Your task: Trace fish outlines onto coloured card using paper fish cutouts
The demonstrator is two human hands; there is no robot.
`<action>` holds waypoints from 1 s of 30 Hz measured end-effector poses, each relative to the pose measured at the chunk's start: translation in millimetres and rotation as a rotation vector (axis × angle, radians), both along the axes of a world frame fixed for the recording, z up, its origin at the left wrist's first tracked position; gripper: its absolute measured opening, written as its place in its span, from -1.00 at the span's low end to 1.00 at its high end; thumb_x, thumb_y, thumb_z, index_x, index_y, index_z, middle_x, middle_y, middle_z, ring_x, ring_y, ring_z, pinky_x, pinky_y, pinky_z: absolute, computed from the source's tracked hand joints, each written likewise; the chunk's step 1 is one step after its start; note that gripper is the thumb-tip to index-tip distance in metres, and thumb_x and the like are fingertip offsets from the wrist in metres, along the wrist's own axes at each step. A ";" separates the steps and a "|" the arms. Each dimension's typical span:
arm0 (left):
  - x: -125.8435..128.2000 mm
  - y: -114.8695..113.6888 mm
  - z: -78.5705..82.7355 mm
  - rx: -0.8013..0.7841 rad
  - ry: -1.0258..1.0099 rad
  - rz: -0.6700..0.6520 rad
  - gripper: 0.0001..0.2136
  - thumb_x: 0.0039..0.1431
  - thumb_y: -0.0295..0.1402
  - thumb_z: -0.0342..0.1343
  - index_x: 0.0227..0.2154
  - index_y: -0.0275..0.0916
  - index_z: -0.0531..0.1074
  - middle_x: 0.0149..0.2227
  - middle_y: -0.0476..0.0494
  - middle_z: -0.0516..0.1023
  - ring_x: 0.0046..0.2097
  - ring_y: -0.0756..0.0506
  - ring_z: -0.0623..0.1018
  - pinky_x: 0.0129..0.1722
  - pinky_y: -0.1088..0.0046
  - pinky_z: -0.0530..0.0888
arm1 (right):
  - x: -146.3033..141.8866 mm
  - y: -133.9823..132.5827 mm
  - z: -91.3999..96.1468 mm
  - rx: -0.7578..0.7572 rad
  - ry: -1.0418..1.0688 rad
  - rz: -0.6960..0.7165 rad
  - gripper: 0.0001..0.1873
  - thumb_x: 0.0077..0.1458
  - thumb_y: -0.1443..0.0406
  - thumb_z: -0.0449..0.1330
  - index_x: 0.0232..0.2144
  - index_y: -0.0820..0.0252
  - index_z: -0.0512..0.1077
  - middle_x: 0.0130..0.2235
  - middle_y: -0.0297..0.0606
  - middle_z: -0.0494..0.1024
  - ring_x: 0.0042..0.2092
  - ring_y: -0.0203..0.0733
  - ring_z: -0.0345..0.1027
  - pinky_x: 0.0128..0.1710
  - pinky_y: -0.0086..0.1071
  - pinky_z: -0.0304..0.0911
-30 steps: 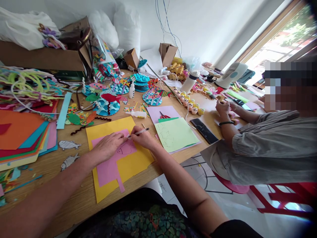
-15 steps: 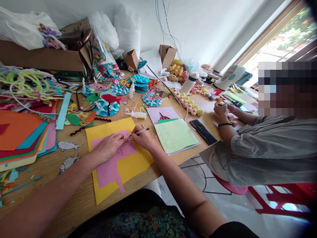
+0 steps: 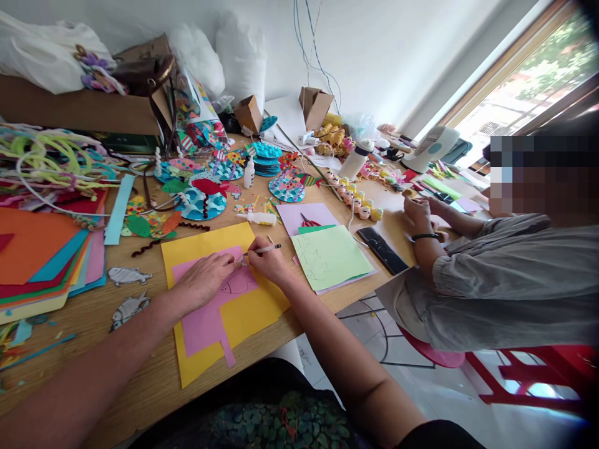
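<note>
My right hand (image 3: 267, 262) is closed round a pencil (image 3: 262, 250) whose tip rests on a pink sheet (image 3: 206, 318) bearing a drawn fish outline. My left hand (image 3: 203, 280) lies flat on that pink sheet with fingers stretched out, holding it down. The pink sheet lies on a yellow sheet (image 3: 253, 308) near the front edge of the wooden table (image 3: 140, 374).
A light green sheet (image 3: 330, 255) with red-handled scissors (image 3: 307, 219) and a black phone (image 3: 382, 248) lie to the right. A glue bottle (image 3: 262, 217), paper fish (image 3: 128, 275) and stacked coloured paper (image 3: 42, 255) surround the sheets. A person in grey (image 3: 505, 280) works at the right.
My hands and the pencil have barely moved. The person at the right has lowered their hands toward the table.
</note>
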State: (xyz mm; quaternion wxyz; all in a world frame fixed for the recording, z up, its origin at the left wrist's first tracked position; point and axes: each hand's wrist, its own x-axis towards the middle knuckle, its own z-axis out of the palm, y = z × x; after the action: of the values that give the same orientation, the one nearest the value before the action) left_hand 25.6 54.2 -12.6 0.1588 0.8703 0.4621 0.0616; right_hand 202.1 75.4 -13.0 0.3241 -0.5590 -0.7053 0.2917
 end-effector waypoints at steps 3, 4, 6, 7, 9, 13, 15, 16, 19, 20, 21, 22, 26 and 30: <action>0.1 0.2 0.0 0.004 0.009 -0.005 -0.73 0.28 -0.35 -0.24 -0.19 -0.18 0.38 -0.24 -0.10 0.43 -0.18 -0.10 0.40 -0.23 0.40 0.29 | -0.4 0.0 0.8 -0.002 -0.002 -0.008 -0.90 -0.11 0.42 0.05 -0.58 0.15 0.21 -0.55 -0.43 0.34 -0.48 -0.35 0.18 -0.51 -0.51 0.01; 0.1 0.1 0.3 0.004 0.009 -0.008 -0.73 0.28 -0.35 -0.24 -0.19 -0.18 0.38 -0.24 -0.10 0.43 -0.18 -0.09 0.40 -0.23 0.40 0.29 | -0.6 -0.1 1.0 -0.004 0.001 -0.011 -0.90 -0.11 0.42 0.05 -0.58 0.16 0.22 -0.55 -0.43 0.35 -0.48 -0.35 0.18 -0.51 -0.51 0.02; 0.1 -0.3 1.2 0.008 0.012 -0.020 -0.72 0.29 -0.36 -0.26 -0.18 -0.18 0.37 -0.23 -0.11 0.43 -0.18 -0.09 0.40 -0.23 0.40 0.29 | -0.9 -0.3 1.2 -0.010 0.011 -0.016 -0.90 -0.11 0.42 0.05 -0.58 0.16 0.22 -0.55 -0.43 0.35 -0.48 -0.36 0.19 -0.51 -0.52 0.02; 0.1 -0.5 1.6 0.013 0.015 -0.029 -0.72 0.29 -0.36 -0.26 -0.17 -0.18 0.37 -0.22 -0.12 0.43 -0.17 -0.09 0.40 -0.22 0.40 0.29 | -1.0 -0.4 1.3 -0.013 0.018 -0.019 -0.90 -0.11 0.42 0.05 -0.58 0.16 0.22 -0.54 -0.43 0.35 -0.48 -0.36 0.19 -0.51 -0.52 0.01; 0.2 -1.0 2.3 0.018 0.019 -0.037 -0.72 0.29 -0.37 -0.26 -0.17 -0.18 0.36 -0.21 -0.12 0.43 -0.16 -0.09 0.39 -0.21 0.40 0.29 | -1.2 -0.4 1.5 -0.020 0.028 -0.021 -0.91 -0.11 0.42 0.04 -0.58 0.16 0.22 -0.55 -0.43 0.34 -0.49 -0.37 0.18 -0.52 -0.52 0.00; 0.7 -1.1 2.2 -0.007 0.018 -0.003 -0.73 0.28 -0.37 -0.24 -0.17 -0.16 0.37 -0.20 -0.10 0.44 -0.14 -0.09 0.40 -0.19 0.41 0.29 | -0.9 0.4 2.4 -0.034 0.029 -0.018 -0.91 -0.13 0.43 0.05 -0.58 0.17 0.22 -0.58 -0.45 0.31 -0.52 -0.38 0.15 -0.54 -0.52 -0.02; 0.9 -0.8 1.7 -0.016 0.018 0.004 -0.72 0.28 -0.37 -0.25 -0.16 -0.15 0.37 -0.20 -0.10 0.44 -0.13 -0.09 0.40 -0.19 0.41 0.29 | -0.7 1.1 2.9 -0.038 0.030 -0.017 -0.91 -0.13 0.43 0.04 -0.58 0.17 0.23 -0.58 -0.45 0.31 -0.52 -0.38 0.14 -0.54 -0.52 -0.02; 0.9 -0.6 1.4 -0.016 0.018 0.002 -0.72 0.28 -0.37 -0.25 -0.15 -0.15 0.37 -0.20 -0.11 0.44 -0.13 -0.09 0.40 -0.19 0.40 0.30 | -0.6 1.6 3.1 -0.043 0.034 -0.014 -0.91 -0.13 0.43 0.04 -0.58 0.17 0.23 -0.58 -0.45 0.31 -0.53 -0.38 0.14 -0.55 -0.53 -0.02; 0.5 -0.1 0.3 -0.002 0.018 -0.014 -0.71 0.29 -0.36 -0.27 -0.13 -0.16 0.35 -0.19 -0.13 0.43 -0.13 -0.11 0.39 -0.18 0.38 0.30 | -0.7 2.9 3.6 -0.064 0.048 0.005 -0.91 -0.14 0.44 0.03 -0.58 0.18 0.24 -0.58 -0.45 0.31 -0.54 -0.39 0.13 -0.55 -0.53 0.00; 0.3 0.0 -0.1 0.001 0.019 -0.022 -0.70 0.29 -0.35 -0.27 -0.12 -0.16 0.35 -0.19 -0.13 0.43 -0.13 -0.11 0.39 -0.18 0.37 0.30 | -0.8 3.3 3.7 -0.069 0.052 0.012 -0.91 -0.14 0.44 0.03 -0.58 0.18 0.24 -0.59 -0.45 0.31 -0.54 -0.39 0.13 -0.55 -0.53 0.00; 0.0 0.1 -0.5 0.004 0.020 -0.025 -0.70 0.29 -0.35 -0.28 -0.12 -0.16 0.35 -0.19 -0.13 0.43 -0.13 -0.11 0.39 -0.18 0.37 0.30 | -0.9 3.7 3.6 -0.068 0.053 0.019 -0.91 -0.14 0.44 0.03 -0.58 0.18 0.24 -0.59 -0.45 0.31 -0.54 -0.39 0.13 -0.55 -0.53 0.00; -0.1 0.0 -0.7 0.005 0.020 -0.024 -0.70 0.29 -0.35 -0.28 -0.12 -0.16 0.35 -0.19 -0.13 0.43 -0.13 -0.11 0.39 -0.18 0.37 0.30 | -0.9 4.1 3.5 -0.065 0.054 0.026 -0.91 -0.15 0.44 0.03 -0.58 0.18 0.25 -0.59 -0.45 0.31 -0.54 -0.39 0.14 -0.55 -0.53 0.01; -0.5 -1.0 -0.1 0.033 0.047 -0.043 -0.70 0.28 -0.35 -0.26 -0.08 -0.14 0.34 -0.17 -0.13 0.42 -0.13 -0.11 0.38 -0.18 0.37 0.30 | -1.3 4.3 4.2 -0.066 0.061 0.055 -0.93 -0.15 0.43 0.03 -0.58 0.18 0.26 -0.59 -0.45 0.32 -0.53 -0.39 0.15 -0.55 -0.53 0.02; -0.8 -2.2 0.5 0.070 0.075 -0.077 -0.69 0.27 -0.37 -0.26 -0.05 -0.14 0.32 -0.16 -0.12 0.41 -0.12 -0.12 0.37 -0.17 0.37 0.30 | -3.1 -0.1 12.0 -0.114 0.064 0.106 -0.94 -0.15 0.42 0.03 -0.57 0.19 0.26 -0.58 -0.45 0.31 -0.52 -0.39 0.16 -0.54 -0.53 0.02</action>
State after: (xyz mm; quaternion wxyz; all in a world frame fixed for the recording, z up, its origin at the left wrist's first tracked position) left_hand 24.8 52.1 -12.0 0.1130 0.8942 0.4315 0.0389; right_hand 199.0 75.3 -0.9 0.2982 -0.5288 -0.7055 0.3658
